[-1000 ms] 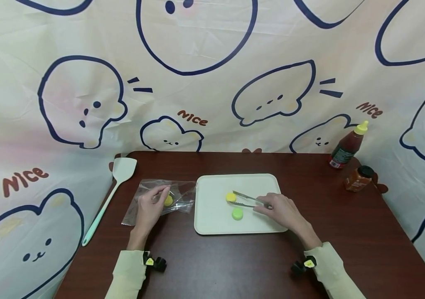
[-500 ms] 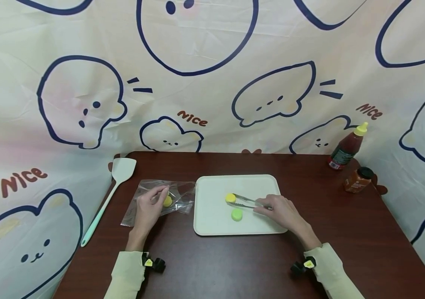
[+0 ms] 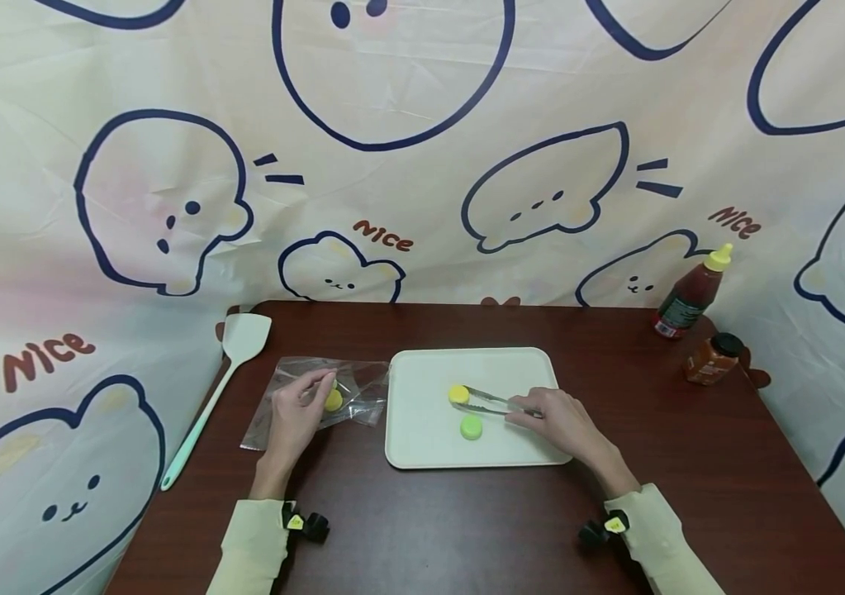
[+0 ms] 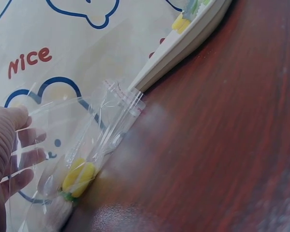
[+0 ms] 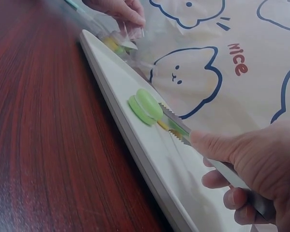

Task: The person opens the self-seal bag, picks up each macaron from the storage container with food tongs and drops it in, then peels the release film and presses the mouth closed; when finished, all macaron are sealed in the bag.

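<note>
In the head view my left hand (image 3: 296,420) pinches the upper film of a clear plastic bag (image 3: 366,388), which lies left of the tray. Inside the bag is a yellow macaron (image 4: 79,178) with a bit of green below it in the left wrist view. My right hand (image 3: 559,420) grips metal tongs (image 3: 489,407) with serrated tips. Their tips stand either side of a yellow macaron (image 3: 458,394) on the white tray (image 3: 422,446); I cannot tell whether they squeeze it. Nearer me on the tray sits a green macaron (image 5: 146,106), partly hiding the yellow one in the right wrist view.
A white spatula (image 3: 244,339) with a pale green handle lies along the table's left edge. At the back right stand a red sauce bottle (image 3: 692,293) with a yellow cap and a black-lidded spice jar (image 3: 714,359). A patterned cloth (image 3: 422,182) hangs behind the brown table (image 3: 422,529).
</note>
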`<state>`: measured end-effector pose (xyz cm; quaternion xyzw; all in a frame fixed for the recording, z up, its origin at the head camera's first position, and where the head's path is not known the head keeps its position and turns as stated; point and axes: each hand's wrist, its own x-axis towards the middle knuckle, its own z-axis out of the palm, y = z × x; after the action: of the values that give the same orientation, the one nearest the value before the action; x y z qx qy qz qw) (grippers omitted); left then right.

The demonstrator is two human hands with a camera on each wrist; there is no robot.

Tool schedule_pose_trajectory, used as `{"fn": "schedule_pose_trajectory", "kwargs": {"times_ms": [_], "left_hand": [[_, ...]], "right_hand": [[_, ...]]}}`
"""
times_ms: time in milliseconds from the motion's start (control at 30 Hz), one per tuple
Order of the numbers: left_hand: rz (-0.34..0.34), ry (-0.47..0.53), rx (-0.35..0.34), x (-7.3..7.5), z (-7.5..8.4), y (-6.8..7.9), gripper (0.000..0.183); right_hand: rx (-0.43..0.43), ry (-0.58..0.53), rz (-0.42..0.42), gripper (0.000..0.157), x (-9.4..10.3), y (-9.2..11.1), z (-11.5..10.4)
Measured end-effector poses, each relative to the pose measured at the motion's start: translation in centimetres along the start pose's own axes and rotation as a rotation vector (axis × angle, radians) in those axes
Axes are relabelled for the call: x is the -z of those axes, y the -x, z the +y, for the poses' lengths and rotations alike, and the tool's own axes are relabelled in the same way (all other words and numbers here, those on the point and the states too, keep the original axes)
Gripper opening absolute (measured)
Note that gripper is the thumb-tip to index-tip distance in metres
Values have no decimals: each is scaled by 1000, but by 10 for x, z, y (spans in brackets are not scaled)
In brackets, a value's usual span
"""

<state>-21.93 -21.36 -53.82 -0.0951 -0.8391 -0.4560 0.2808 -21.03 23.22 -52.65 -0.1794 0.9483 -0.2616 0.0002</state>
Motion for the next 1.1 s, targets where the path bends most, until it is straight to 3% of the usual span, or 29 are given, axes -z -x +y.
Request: {"fn": "schedule_pose_trajectory", "kwargs": {"times_ms": [767, 1100], "left_hand": [[-1, -8, 12, 2, 0, 1, 17], [-11, 6, 9, 5, 3, 0, 18]], "right_hand": [[60, -8, 54, 33, 5, -1, -2], [89, -21, 75, 34, 10, -19, -17]]}}
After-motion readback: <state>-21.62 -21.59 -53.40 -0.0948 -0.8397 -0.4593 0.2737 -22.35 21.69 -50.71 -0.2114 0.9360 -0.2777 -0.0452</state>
